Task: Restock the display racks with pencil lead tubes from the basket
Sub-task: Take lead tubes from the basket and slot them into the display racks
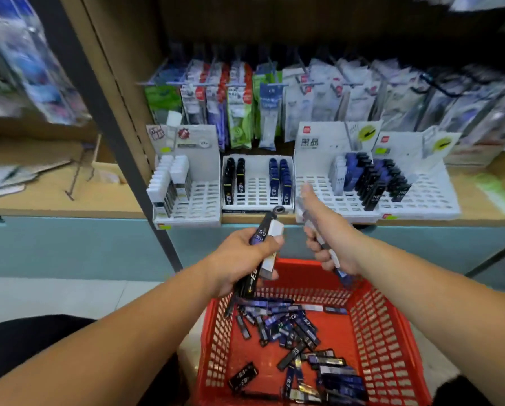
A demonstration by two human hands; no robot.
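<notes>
Wooden shelf carries white display racks of lead tubes; below, the left hand grips a bundle of tubes, the right hand clutches more, above a red basket holding loose tubes.

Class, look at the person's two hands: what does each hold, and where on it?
Left hand grips a bunch of lead tubes around their middles; right hand closes around the middle of a few blurred tubes.
</notes>
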